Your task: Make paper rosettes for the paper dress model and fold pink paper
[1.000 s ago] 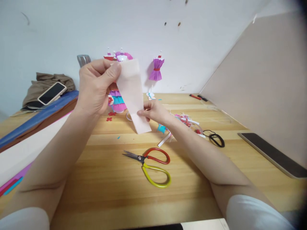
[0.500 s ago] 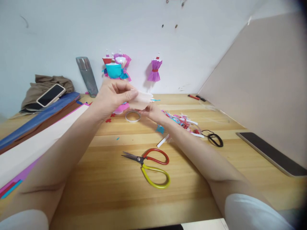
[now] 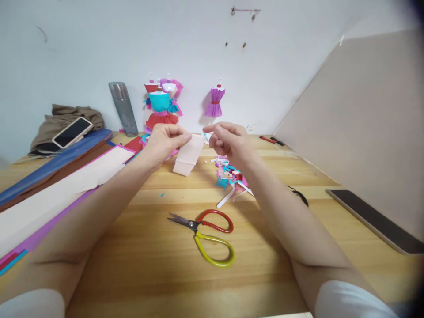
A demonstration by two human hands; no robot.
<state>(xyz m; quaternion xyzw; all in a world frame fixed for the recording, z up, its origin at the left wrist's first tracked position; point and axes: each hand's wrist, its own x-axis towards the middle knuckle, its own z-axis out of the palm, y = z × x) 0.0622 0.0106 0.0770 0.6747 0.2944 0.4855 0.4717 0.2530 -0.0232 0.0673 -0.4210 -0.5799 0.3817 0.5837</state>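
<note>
A pale pink paper strip point(image 3: 189, 157) hangs from my left hand point(image 3: 168, 140), pinched at its upper corner between thumb and fingers. My right hand point(image 3: 228, 139) is raised just right of the strip's top edge, apart from it, its index finger pointing left and the other fingers curled; whether anything small is between them I cannot make out. Nearer to me, scissors point(image 3: 192, 224) with one red and one yellow handle lie on the wooden table point(image 3: 149, 274), blades pointing left and slightly parted.
Paper scraps point(image 3: 232, 174) lie under my right wrist. Layered coloured sheets point(image 3: 76, 176), a phone point(image 3: 73, 132) on brown cloth and a leaning bottle point(image 3: 123, 108) are at the left. Small paper dresses point(image 3: 159, 102) stand by the wall. A dark tablet-like device point(image 3: 374, 218) is at the right.
My right hand has let go of the paper's lower part and risen to the right. The pink strip now hangs down from my left hand. The view has shifted slightly.
</note>
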